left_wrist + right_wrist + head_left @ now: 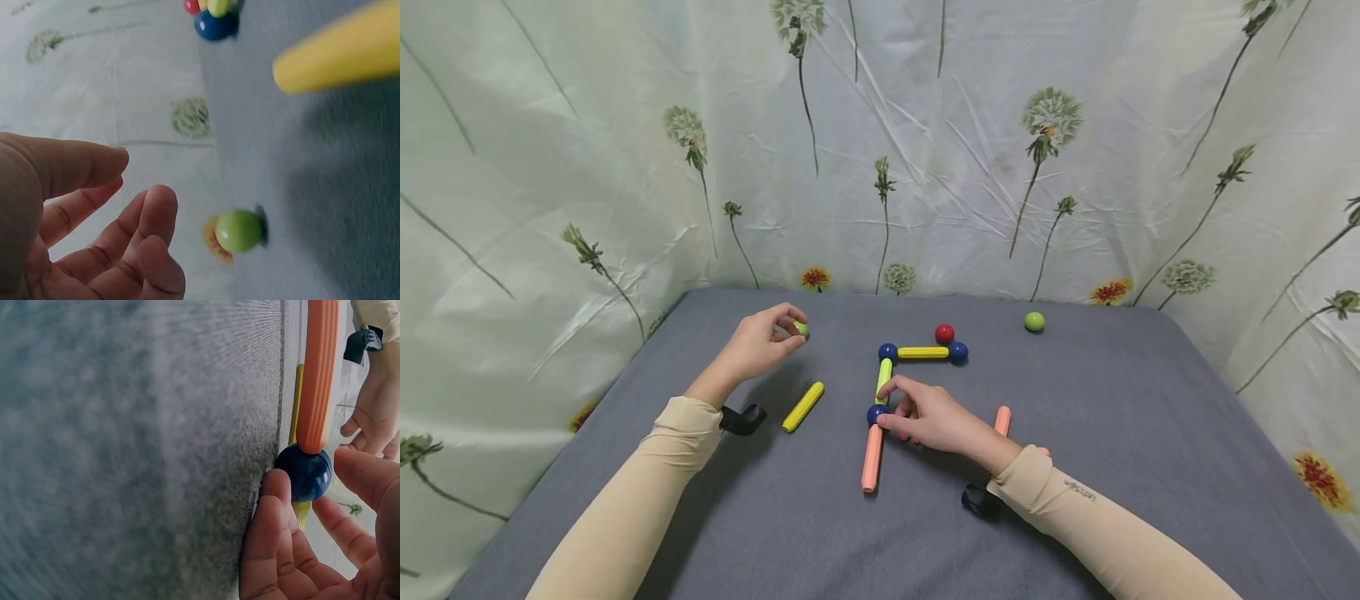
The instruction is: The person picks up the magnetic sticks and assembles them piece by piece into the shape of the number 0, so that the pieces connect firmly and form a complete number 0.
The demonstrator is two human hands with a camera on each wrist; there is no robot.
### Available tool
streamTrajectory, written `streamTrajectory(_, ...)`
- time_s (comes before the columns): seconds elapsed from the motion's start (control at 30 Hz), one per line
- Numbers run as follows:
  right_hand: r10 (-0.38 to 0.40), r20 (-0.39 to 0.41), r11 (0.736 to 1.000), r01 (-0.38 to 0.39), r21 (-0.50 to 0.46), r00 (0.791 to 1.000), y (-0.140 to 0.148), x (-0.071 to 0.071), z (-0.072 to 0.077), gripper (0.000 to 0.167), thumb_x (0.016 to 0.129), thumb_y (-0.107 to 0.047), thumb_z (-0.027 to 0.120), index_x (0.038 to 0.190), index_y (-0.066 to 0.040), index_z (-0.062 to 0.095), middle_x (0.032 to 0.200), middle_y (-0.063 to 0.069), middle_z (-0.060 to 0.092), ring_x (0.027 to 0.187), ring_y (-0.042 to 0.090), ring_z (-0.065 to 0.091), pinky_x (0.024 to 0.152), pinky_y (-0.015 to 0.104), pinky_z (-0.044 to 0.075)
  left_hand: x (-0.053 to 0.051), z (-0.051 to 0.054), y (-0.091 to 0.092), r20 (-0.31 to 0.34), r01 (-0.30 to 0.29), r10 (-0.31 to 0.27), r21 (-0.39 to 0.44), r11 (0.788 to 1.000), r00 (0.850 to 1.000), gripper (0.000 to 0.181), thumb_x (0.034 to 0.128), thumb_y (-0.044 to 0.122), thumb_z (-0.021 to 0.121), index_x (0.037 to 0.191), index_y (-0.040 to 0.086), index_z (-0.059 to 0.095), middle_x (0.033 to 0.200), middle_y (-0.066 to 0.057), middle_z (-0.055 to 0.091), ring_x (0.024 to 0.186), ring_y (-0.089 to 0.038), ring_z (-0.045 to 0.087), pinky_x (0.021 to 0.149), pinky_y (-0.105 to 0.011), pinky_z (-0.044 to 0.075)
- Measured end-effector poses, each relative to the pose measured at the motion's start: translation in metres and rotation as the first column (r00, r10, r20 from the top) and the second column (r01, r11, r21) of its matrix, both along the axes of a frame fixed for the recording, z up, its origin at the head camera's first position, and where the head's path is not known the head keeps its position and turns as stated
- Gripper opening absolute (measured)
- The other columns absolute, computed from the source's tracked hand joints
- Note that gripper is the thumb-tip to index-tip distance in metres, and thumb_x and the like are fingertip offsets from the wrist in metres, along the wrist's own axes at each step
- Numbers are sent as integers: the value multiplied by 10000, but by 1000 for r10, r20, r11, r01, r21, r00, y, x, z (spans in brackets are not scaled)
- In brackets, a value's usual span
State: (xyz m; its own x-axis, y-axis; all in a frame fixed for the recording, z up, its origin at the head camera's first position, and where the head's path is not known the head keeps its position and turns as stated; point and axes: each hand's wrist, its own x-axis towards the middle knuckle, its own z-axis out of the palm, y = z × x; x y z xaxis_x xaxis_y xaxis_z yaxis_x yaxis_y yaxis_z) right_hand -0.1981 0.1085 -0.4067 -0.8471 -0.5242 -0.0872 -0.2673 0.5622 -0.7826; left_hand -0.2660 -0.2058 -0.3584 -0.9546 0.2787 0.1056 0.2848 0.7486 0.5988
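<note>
My left hand (763, 340) hovers over the left of the table, fingers loosely bent and nothing between them. Beyond its fingertips lies a green ball (239, 230); a loose yellow rod (803, 407) rests nearer me. My right hand (934, 417) has its fingers curled round a blue ball (305, 472), thumb close on the other side. This ball joins an orange-pink rod (872, 458) to a yellow-green rod (883, 377). The latter leads to a second blue ball (888, 352), then a yellow rod (923, 352) and a third blue ball (957, 352).
A red ball (944, 333) sits by the far blue ball. Another green ball (1034, 322) lies at the back right. A pink rod (1003, 420) is partly hidden behind the right forearm. A flowered curtain (955, 167) hangs behind the grey table (1120, 417).
</note>
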Motion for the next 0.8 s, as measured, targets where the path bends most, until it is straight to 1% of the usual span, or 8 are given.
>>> streamTrajectory(0.1, 17, -16, 1000, -17, 8, 1000, -1, 0, 0, 334, 1054, -329, 714, 1347, -192, 631, 848, -9, 683, 627, 133, 619, 572, 295, 520, -7, -2, -7, 10, -39, 39, -17, 999, 999, 301, 1055, 173, 674, 1346, 99, 648, 1198, -158, 718, 817, -226, 687, 736, -378, 526)
streamTrajectory(0.23, 37, -31, 999, -37, 4, 999, -2, -1, 0, 344, 1061, -328, 704, 1354, -161, 637, 854, -6, 680, 611, 120, 595, 556, 279, 487, -15, -8, -13, 12, -81, 82, -40, 996, 997, 337, 1053, 187, 676, 1373, 87, 634, 1224, -189, 710, 861, -264, 713, 775, -417, 541)
streamTrajectory(0.33, 42, -32, 999, -42, -5, 999, -3, -1, -1, 345, 1059, -317, 707, 1351, -144, 642, 863, 2, 680, 615, 114, 599, 550, 280, 484, -22, -11, -16, 24, -110, 111, -55, 992, 993, 375, 1052, 209, 679, 1400, 83, 621, 1254, -210, 699, 986, -333, 702, 844, -479, 538)
streamTrajectory(0.47, 47, -31, 999, -47, -2, 998, -3, -3, -2, 336, 1059, -304, 710, 1344, -138, 649, 863, 3, 683, 612, 109, 601, 542, 276, 488, -33, -16, -18, 55, -146, 150, -69, 987, 987, 440, 1053, 272, 683, 1443, 89, 596, 1292, -219, 682, 1143, -420, 638, 937, -556, 513)
streamTrajectory(0.63, 46, -43, 999, -46, 8, 998, -4, -4, -2, 296, 1056, -281, 715, 1316, -150, 661, 843, -12, 679, 611, 106, 580, 542, 267, 474, -46, -22, -20, 66, -150, 156, -83, 985, 986, 492, 1046, 316, 695, 1464, 83, 576, 1307, -235, 674, 1203, -445, 622, 1007, -601, 495)
streamTrajectory(0.8, 45, -45, 999, -44, 17, 998, -6, -4, -1, 280, 1050, -279, 725, 1296, -161, 667, 845, -21, 676, 643, 108, 593, 568, 265, 477, -55, -28, -21, 95, -151, 159, -90, 984, 983, 522, 1046, 346, 693, 1479, 82, 567, 1314, -239, 647, 1200, -444, 613, 1014, -607, 491)
